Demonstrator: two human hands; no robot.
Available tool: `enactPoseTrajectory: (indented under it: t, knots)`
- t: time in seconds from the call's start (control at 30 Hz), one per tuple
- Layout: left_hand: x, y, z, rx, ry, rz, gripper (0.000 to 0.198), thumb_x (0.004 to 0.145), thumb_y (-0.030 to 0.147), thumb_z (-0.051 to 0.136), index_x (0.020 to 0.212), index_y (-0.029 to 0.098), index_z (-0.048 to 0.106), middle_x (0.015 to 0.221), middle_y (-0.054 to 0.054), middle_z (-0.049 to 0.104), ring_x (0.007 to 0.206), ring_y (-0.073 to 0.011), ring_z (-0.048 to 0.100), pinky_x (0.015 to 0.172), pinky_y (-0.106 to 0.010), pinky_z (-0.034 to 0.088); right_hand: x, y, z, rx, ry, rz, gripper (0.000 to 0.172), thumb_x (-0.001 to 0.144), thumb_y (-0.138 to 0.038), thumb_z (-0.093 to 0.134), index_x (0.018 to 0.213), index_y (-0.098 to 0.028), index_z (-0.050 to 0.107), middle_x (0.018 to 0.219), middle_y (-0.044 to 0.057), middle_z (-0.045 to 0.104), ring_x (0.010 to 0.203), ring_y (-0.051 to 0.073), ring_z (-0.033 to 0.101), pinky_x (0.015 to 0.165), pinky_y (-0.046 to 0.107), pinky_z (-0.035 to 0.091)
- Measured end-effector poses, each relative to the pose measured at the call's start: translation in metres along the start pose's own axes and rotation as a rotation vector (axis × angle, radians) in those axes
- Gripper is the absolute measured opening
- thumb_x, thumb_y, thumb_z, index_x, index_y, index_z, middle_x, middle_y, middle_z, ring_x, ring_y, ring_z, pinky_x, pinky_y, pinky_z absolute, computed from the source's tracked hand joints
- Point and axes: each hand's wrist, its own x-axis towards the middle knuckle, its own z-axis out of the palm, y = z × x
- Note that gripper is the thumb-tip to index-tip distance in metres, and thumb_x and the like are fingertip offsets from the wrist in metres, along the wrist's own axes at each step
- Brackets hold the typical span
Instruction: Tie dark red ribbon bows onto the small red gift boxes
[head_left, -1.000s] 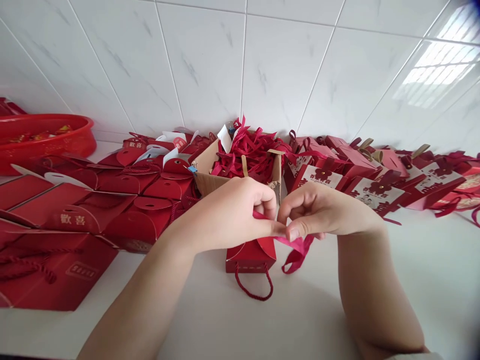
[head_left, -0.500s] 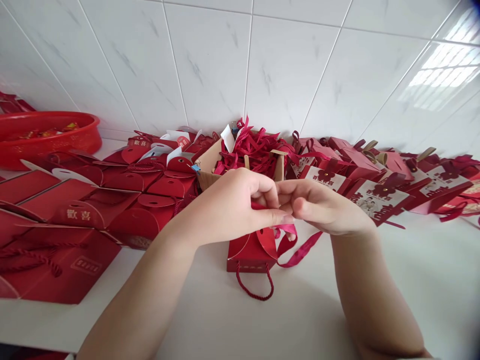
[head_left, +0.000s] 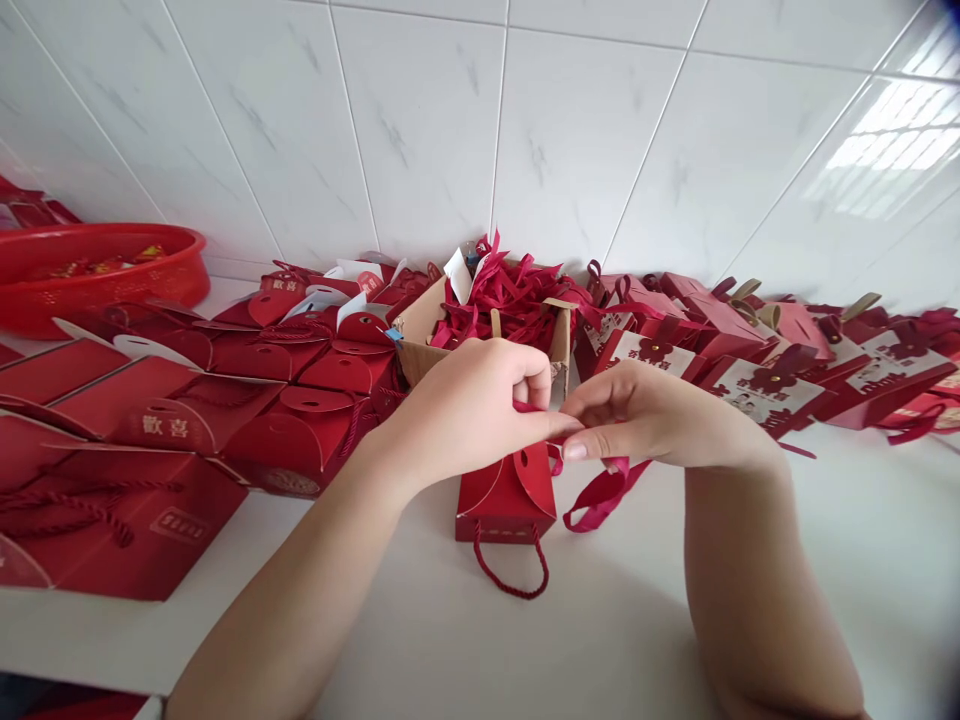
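Observation:
A small red gift box [head_left: 504, 500] stands on the white table below my hands, its twisted rope handle [head_left: 512, 593] drooping over the near side. My left hand [head_left: 495, 405] is closed above the box, pinching a crimson ribbon between thumb and bent fingers. Close beside it, my right hand [head_left: 637, 415] pinches the same ribbon [head_left: 600, 500], with thumb and fingertips together. The ribbon's loose part loops down to the right of the box. My hands and fingers hide the box's far part and the ribbon's middle.
Behind my hands, a cardboard box [head_left: 420, 325] holds a heap of crimson ribbons [head_left: 510, 300]. Rows of red gift boxes [head_left: 277, 440] fill the left side, near a red plastic basin [head_left: 105, 290]. Decorated boxes with bows [head_left: 765, 390] line the right. A tiled wall [head_left: 420, 130] rises behind.
My right hand has shifted slightly right, and its thumb now presses against the fingertips on the ribbon. The loose ribbon has drawn up into a loop. My left hand stays nearly in place.

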Motion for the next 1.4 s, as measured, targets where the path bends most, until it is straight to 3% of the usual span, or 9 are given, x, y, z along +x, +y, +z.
enactPoseTrajectory:
  t: [0.1, 0.17, 0.27, 0.4, 0.57, 0.73, 1.4]
  knots:
    - [0.000, -0.006, -0.006, 0.026, -0.014, -0.035, 0.030, 0.076, 0.046, 0.065, 0.066, 0.019, 0.055, 0.058, 0.005, 0.055, 0.052, -0.0080, 0.045, 0.046, -0.021, 0.032, -0.004, 0.001, -0.004, -0.050, 0.071, -0.006, 0.025, 0.079, -0.039, 0.071, 0.071, -0.016, 0.065, 0.053, -0.006, 0.036, 0.048, 0.005, 0.027, 0.042, 0.020, 0.021]
    - [-0.001, -0.013, -0.013, 0.063, -0.049, -0.081, 0.028, 0.077, 0.049, 0.063, 0.073, 0.021, 0.059, 0.065, 0.004, 0.060, 0.058, -0.0102, 0.051, 0.050, -0.021, 0.036, -0.006, 0.002, -0.007, -0.104, 0.121, 0.004, 0.035, 0.081, -0.040, 0.069, 0.060, -0.015, 0.054, 0.052, -0.006, 0.031, 0.048, 0.005, 0.024, 0.042, 0.020, 0.020]
    - [-0.002, -0.021, -0.020, 0.177, -0.190, -0.155, 0.032, 0.076, 0.053, 0.060, 0.090, 0.024, 0.065, 0.089, 0.000, 0.068, 0.074, -0.0153, 0.060, 0.058, -0.024, 0.041, -0.007, 0.005, -0.009, -0.194, 0.162, 0.059, 0.049, 0.084, -0.043, 0.063, 0.054, -0.016, 0.035, 0.051, -0.006, 0.026, 0.046, 0.005, 0.021, 0.041, 0.021, 0.017]
    - [-0.002, -0.022, -0.019, 0.361, -0.438, -0.230, 0.049, 0.074, 0.061, 0.055, 0.109, 0.027, 0.064, 0.113, -0.004, 0.064, 0.083, -0.0201, 0.061, 0.059, -0.027, 0.041, -0.005, 0.010, -0.009, -0.297, 0.037, 0.151, 0.049, 0.089, -0.045, 0.054, 0.055, -0.017, 0.033, 0.051, -0.005, 0.029, 0.045, 0.005, 0.024, 0.040, 0.023, 0.018]
    - [0.001, -0.021, -0.010, 0.404, -0.567, -0.193, 0.046, 0.075, 0.059, 0.054, 0.108, 0.027, 0.064, 0.115, -0.005, 0.062, 0.087, -0.0219, 0.061, 0.065, -0.030, 0.043, -0.004, 0.012, -0.009, -0.349, -0.069, 0.194, 0.047, 0.092, -0.042, 0.047, 0.056, -0.017, 0.028, 0.053, -0.005, 0.026, 0.046, 0.006, 0.022, 0.041, 0.024, 0.018]
    - [0.002, -0.023, -0.008, 0.388, -0.615, -0.182, 0.047, 0.076, 0.057, 0.053, 0.111, 0.028, 0.063, 0.111, -0.005, 0.063, 0.089, -0.0228, 0.060, 0.071, -0.031, 0.045, -0.006, 0.013, -0.010, -0.349, -0.091, 0.191, 0.049, 0.092, -0.043, 0.046, 0.057, -0.018, 0.023, 0.053, -0.005, 0.020, 0.047, 0.006, 0.017, 0.041, 0.025, 0.014]
    - [0.002, -0.020, -0.007, 0.383, -0.619, -0.170, 0.040, 0.078, 0.052, 0.050, 0.108, 0.028, 0.062, 0.110, -0.005, 0.061, 0.091, -0.0223, 0.059, 0.071, -0.032, 0.044, -0.005, 0.013, -0.010, -0.326, -0.095, 0.196, 0.047, 0.091, -0.038, 0.048, 0.057, -0.018, 0.023, 0.054, -0.005, 0.019, 0.048, 0.006, 0.017, 0.042, 0.025, 0.014]
